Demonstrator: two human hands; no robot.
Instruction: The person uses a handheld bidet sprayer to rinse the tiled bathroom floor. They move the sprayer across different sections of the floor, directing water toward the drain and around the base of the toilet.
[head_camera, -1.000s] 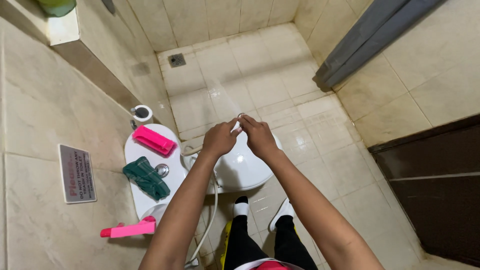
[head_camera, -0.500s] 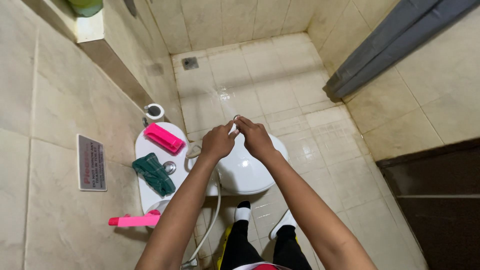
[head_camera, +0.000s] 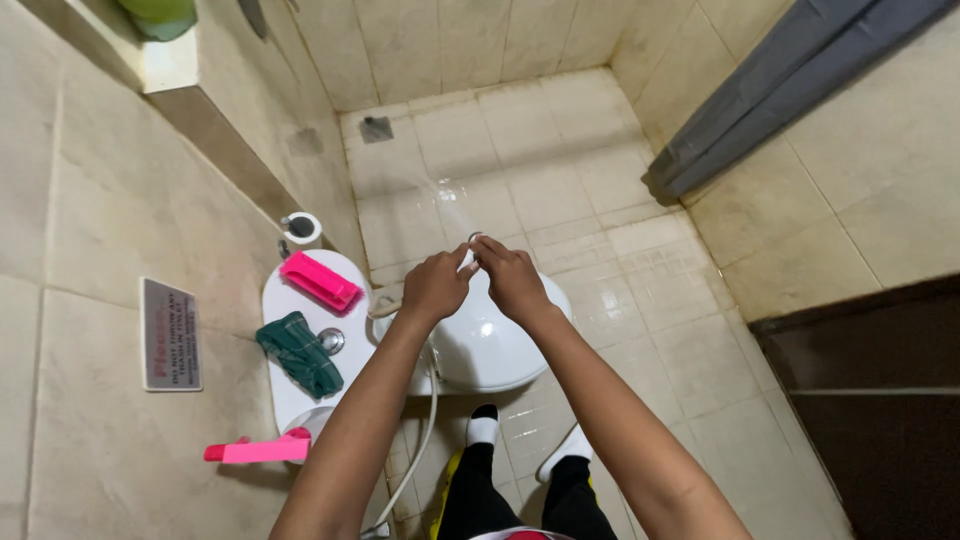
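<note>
Above the closed toilet lid (head_camera: 490, 345) we hold both hands together, the left hand (head_camera: 437, 287) and the right hand (head_camera: 512, 278) meeting at a small white spray nozzle (head_camera: 470, 252). Our fingers are curled narrow around it, left fingers from one side and right fingers from the other, so each hand grips part of the nozzle; how tightly, we cannot tell. A thin jet of water (head_camera: 445, 205) shows faintly beyond the nozzle tip, aimed out across the wet floor tiles (head_camera: 520, 160) toward the drain (head_camera: 376, 128), which fits the way we keep the tip pointed away from ourselves. The white hose (head_camera: 425, 440) hangs down from our hands past the bowl, looping toward the floor beside our legs.

On the tank top (head_camera: 290, 300) to our left lie a pink brush (head_camera: 320, 281) and a folded green cloth (head_camera: 300, 353), with the round flush button (head_camera: 330, 341) just beside the cloth; they sit there within easy reach. A pink handled tool (head_camera: 258, 450) juts out from a white holder at the near end of the tank. A toilet roll (head_camera: 302, 228) hangs on the wall behind the tank, and a small grey sign (head_camera: 170, 333) is fixed to the wall tiles. A grey curtain (head_camera: 790, 90) hangs at the far right.
</note>
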